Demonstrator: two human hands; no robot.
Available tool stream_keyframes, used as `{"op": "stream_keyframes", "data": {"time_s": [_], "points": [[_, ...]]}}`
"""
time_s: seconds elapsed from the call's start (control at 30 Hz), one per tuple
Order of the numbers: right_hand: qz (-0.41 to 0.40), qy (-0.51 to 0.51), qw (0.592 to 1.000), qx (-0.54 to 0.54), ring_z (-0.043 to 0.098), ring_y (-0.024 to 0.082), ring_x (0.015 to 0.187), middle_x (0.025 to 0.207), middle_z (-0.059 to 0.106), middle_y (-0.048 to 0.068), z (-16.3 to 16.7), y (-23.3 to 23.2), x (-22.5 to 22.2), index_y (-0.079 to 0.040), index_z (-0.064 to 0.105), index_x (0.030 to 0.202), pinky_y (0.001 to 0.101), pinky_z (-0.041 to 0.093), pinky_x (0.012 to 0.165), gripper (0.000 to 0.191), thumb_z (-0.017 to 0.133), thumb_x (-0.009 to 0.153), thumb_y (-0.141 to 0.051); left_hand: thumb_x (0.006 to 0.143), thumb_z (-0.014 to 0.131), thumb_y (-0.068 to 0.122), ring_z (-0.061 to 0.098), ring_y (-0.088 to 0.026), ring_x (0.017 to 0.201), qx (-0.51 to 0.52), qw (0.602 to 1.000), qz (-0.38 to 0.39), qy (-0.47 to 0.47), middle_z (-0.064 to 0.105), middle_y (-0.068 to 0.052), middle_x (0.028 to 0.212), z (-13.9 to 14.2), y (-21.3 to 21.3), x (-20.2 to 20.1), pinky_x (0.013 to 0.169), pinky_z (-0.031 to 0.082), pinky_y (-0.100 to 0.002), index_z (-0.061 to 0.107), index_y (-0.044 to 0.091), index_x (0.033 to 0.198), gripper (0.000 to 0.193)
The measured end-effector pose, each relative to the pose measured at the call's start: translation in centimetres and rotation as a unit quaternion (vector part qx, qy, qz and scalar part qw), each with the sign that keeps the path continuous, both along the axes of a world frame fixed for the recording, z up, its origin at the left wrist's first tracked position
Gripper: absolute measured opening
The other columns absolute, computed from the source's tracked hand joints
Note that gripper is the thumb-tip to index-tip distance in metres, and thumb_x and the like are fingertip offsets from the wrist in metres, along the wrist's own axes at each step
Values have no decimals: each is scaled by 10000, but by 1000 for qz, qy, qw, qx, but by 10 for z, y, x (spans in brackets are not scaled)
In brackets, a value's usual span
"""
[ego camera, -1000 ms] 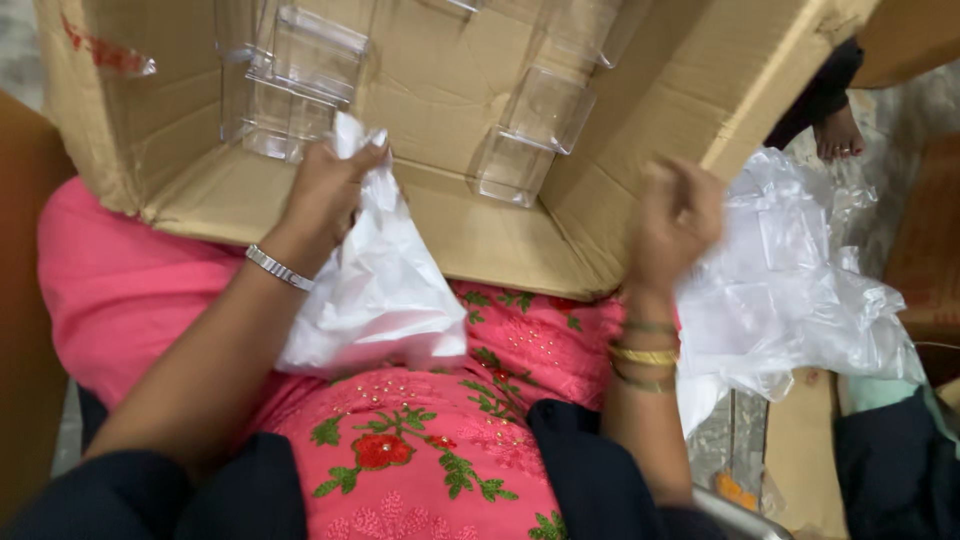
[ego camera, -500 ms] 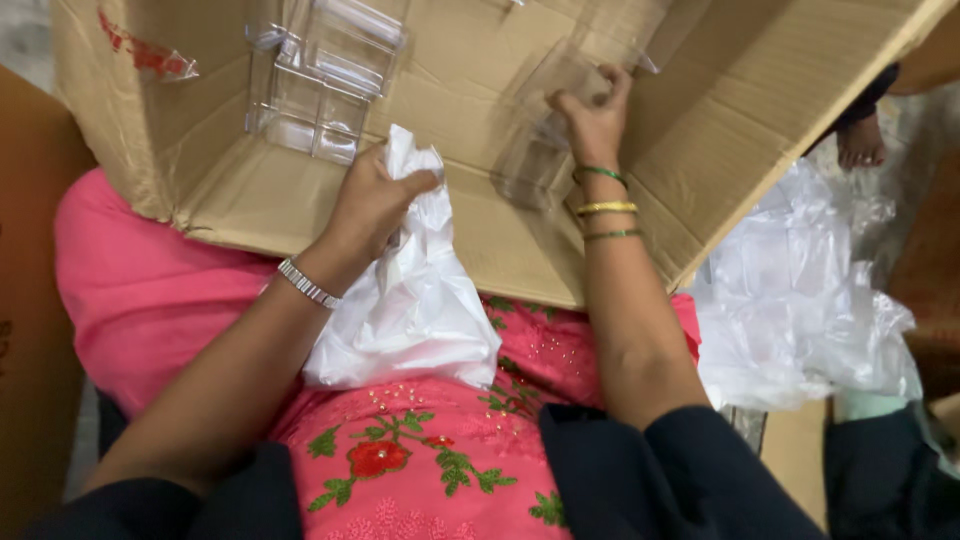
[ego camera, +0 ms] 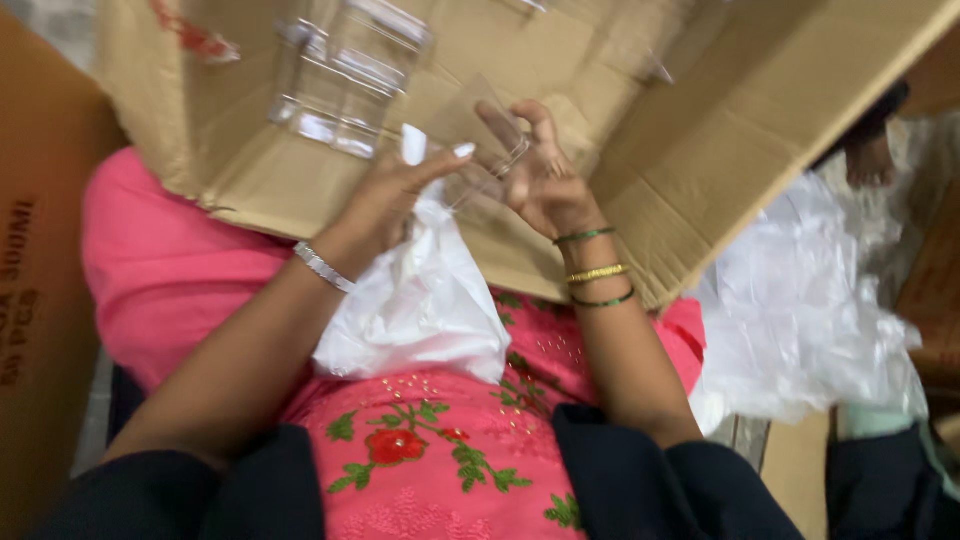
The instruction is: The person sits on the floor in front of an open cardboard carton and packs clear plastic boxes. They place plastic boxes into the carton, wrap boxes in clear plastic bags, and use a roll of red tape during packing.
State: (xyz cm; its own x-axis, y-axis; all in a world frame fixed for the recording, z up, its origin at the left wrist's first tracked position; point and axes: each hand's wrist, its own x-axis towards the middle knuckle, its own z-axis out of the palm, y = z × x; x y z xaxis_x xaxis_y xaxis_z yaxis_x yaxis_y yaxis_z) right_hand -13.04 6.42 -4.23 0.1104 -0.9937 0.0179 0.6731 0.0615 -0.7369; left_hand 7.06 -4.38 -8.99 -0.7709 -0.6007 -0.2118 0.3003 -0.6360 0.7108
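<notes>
A person sat with an open cardboard box (ego camera: 700, 150) resting against a pink embroidered lap (ego camera: 420, 450), seen from above by a head camera. The left hand (ego camera: 385, 205), with a silver bracelet at the wrist, was closed around the gathered neck of a white plastic bag (ego camera: 420, 300), which hung down onto the lap. The right hand (ego camera: 540, 180), wearing green and gold bangles, gripped a clear plastic container (ego camera: 480, 150) between thumb and fingers, just above the mouth of the bag and in front of the box's lower wall. The two hands were close together, the left thumb reaching towards the container.

More clear containers (ego camera: 345, 75) lay stacked inside the box, up and to the left. A heap of crumpled white plastic bags (ego camera: 810, 320) sat to the right, well apart from the hands. A second brown carton (ego camera: 40, 300) stood at the left edge.

Several things looked likely to go wrong. The container was smooth and see-through, held only at one end, so it could have slipped and dropped onto the lap. The bag's mouth appeared bunched rather than held wide, so the container's corner could have snagged or torn the thin film. The picture was blurred, so whether the bag already held anything could not be told.
</notes>
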Motion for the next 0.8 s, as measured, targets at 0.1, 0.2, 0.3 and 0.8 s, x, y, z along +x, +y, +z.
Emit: {"op": "stream_keyframes", "data": {"time_s": [0.1, 0.2, 0.3, 0.8], "points": [[-39, 16, 996, 74, 608, 350, 1284, 1468, 526, 175, 1, 17, -8, -111, 390, 1421, 569, 581, 1000, 591, 727, 937, -157, 778, 844, 58, 710, -139, 974, -129, 991, 26, -6, 696, -56, 1099, 15, 4, 0, 832, 617, -284, 547, 23, 1228, 540], [-154, 200, 952, 173, 676, 330, 1042, 1249, 615, 189, -11, 30, -29, -67, 413, 1383, 504, 621, 788, 580, 761, 920, -114, 766, 898, 47, 673, -141, 1013, -270, 959, 27, -84, 665, -65, 1142, 16, 6, -4, 845, 582, -273, 492, -1, 1293, 667], [-286, 232, 913, 176, 700, 321, 1026, 1217, 653, 182, -26, 36, -68, -28, 437, 1394, 474, 637, 788, 628, 785, 872, -43, 797, 893, 31, 629, -140, 1009, -281, 954, 28, -99, 632, -64, 1159, 6, 4, -5, 835, 543, -270, 529, 11, 1350, 663], [-166, 525, 759, 348, 638, 319, 1187, 1386, 564, 221, -81, -8, -54, -186, 135, 1603, 484, 575, 864, 1017, 813, 845, -184, 921, 702, 57, 640, -120, 811, -126, 979, 73, -145, 685, -47, 963, -36, -7, -15, 704, 529, -287, 637, 7, 1209, 300]]}}
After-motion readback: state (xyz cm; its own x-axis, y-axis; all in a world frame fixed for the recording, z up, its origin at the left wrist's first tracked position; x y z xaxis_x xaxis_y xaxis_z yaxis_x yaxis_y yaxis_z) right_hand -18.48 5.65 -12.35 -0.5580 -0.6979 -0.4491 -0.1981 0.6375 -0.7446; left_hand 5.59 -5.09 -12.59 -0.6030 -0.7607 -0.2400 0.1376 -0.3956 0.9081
